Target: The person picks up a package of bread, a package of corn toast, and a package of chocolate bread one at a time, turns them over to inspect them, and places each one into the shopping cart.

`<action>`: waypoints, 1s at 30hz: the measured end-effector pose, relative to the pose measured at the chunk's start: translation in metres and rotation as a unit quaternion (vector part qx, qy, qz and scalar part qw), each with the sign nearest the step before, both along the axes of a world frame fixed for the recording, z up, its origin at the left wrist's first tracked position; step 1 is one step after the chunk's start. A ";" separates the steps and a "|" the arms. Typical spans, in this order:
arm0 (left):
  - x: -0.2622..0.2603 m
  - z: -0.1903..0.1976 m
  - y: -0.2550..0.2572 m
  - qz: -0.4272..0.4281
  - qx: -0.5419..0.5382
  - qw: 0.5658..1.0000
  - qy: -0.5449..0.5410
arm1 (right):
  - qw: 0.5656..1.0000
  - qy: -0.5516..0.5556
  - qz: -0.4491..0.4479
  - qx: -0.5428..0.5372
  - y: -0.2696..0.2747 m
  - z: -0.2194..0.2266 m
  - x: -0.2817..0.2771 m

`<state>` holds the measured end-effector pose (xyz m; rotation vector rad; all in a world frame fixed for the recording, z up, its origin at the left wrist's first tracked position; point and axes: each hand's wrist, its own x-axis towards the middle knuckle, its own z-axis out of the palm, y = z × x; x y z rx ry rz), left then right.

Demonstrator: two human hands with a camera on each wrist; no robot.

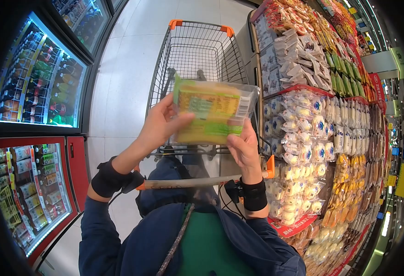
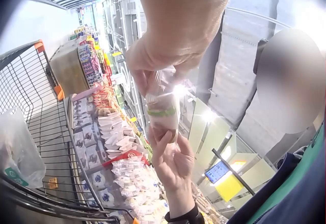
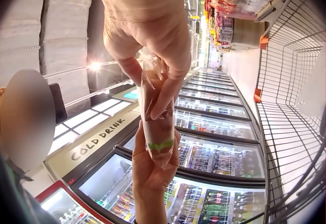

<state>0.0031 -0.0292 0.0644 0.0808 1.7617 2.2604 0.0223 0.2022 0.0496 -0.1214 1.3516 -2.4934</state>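
A flat plastic package (image 1: 211,110) with yellow and green printing and a barcode at its right end is held up above the cart handle, slightly blurred. My left hand (image 1: 165,124) grips its left edge, thumb across the front. At the lower right edge, my right hand (image 1: 244,147) pinches it between thumb and fingers. The left wrist view shows the package (image 2: 163,113) edge-on, with the left hand (image 2: 168,50) above and the right hand (image 2: 174,165) below. In the right wrist view the package (image 3: 158,122) hangs from the right hand (image 3: 147,40).
A wire shopping cart (image 1: 195,50) with orange corners stands ahead, its handle (image 1: 197,182) before my body. Lit drink coolers (image 1: 40,78) line the left side. Shelves of bagged snacks (image 1: 303,119) fill the right. A clear bag (image 2: 20,147) is in the cart.
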 end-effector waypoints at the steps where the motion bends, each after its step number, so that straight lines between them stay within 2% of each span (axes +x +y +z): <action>1: 0.001 0.001 0.001 -0.003 0.001 1.000 -0.002 | 1.000 -0.003 -0.001 -0.001 -0.001 0.001 0.000; 5: 0.002 -0.003 -0.001 -0.022 0.008 1.000 -0.015 | 1.000 -0.018 -0.001 0.018 0.001 0.003 -0.001; 8: 0.005 -0.001 0.001 -0.003 0.004 1.000 0.006 | 0.997 0.016 0.010 0.073 0.004 -0.006 -0.005; 11: 0.007 0.002 0.003 0.029 0.002 0.999 0.043 | 0.987 -0.020 -0.030 0.157 0.000 -0.007 -0.012; 12: 0.008 0.002 0.003 0.034 -0.083 0.991 0.098 | 0.987 -0.036 -0.043 0.153 -0.002 -0.007 -0.012; 14: 0.011 0.001 0.001 0.045 -0.250 0.945 0.206 | 0.985 -0.067 -0.067 0.144 -0.006 -0.004 -0.011; 17: 0.006 -0.009 0.004 0.072 -0.248 0.864 0.432 | 0.996 -0.074 0.054 0.003 -0.005 0.001 -0.010; 20: 0.006 -0.016 0.007 0.092 -0.356 0.742 0.560 | 0.993 -0.039 0.109 -0.028 -0.005 0.000 -0.004; 23: 0.017 -0.005 0.011 0.045 -0.455 0.659 0.598 | 0.994 -0.087 0.062 -0.005 -0.011 0.001 -0.001; 26: 0.020 -0.008 0.016 -0.024 -0.483 0.619 0.619 | 0.996 -0.084 0.029 -0.009 -0.015 -0.004 0.002; 30: 0.021 -0.009 0.017 -0.025 -0.492 0.600 0.631 | 0.996 -0.088 0.014 -0.017 -0.015 -0.002 0.002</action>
